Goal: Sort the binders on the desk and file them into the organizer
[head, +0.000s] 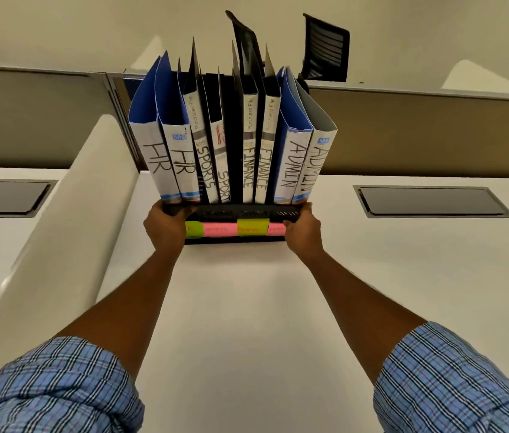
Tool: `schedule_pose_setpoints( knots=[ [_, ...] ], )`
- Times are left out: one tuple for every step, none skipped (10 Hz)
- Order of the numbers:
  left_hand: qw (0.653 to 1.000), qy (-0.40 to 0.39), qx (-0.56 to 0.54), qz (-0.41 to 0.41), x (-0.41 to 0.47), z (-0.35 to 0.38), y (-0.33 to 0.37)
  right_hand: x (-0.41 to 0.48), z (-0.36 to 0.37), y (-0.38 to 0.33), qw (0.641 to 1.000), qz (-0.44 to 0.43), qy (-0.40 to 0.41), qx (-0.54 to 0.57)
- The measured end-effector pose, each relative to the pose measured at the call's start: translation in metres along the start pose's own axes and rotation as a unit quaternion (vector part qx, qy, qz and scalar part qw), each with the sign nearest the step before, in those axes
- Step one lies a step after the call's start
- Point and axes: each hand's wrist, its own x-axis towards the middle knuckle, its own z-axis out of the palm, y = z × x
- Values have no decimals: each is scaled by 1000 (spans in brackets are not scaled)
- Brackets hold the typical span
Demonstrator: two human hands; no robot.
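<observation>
Binders [231,145] already stand in the organizer [234,212], paired by spine label: HR at the left, then SPORTS, FINANCE and ADMIN at the right, with coloured sticky notes [234,229] along the front lip. The organizer sits on the white table [247,307], well out from you and just in front of the partition [434,132]. Your left hand [165,228] wraps the left front corner and your right hand [303,234] the right front corner, so each grip is closed on the organizer's base. By the look of it the filing is finished and the step in hand is squaring or sliding the loaded rack. Keep both hands low on the base and move them evenly, so the rack travels straight and does not twist. Slide it across the table rather than lifting, since the tall binders fan outward at the top and could tip the load. Watch the outer HR and ADMIN binders, which lean most. Avoid rubbing the notes under your fingers.
</observation>
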Motion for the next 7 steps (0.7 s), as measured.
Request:
schedule_pose_setpoints(
  knots=[
    [1000,-3,1,5,7,5,2,6,3,-1,1000,-8,7,-11],
    [1000,-6,2,12,11,7,-1,9,5,-1,1000,-16,19,-18],
    [1000,-4,-6,27,10,8,-8,6,9,1,999,-31,25,-28],
    [999,-11,-8,37,6,9,-8,3,9,3,998,-40,17,-37],
    [999,-38,-2,29,-6,9,-4,-1,1,3,998,-44,-16,-40],
    [999,-38,2,-3,-27,9,1,-9,-4,7,998,-44,-31,-34],
    [998,-53,35,15,-76,19,-7,-22,-7,21,998,-15,-36,-56]
  ],
)
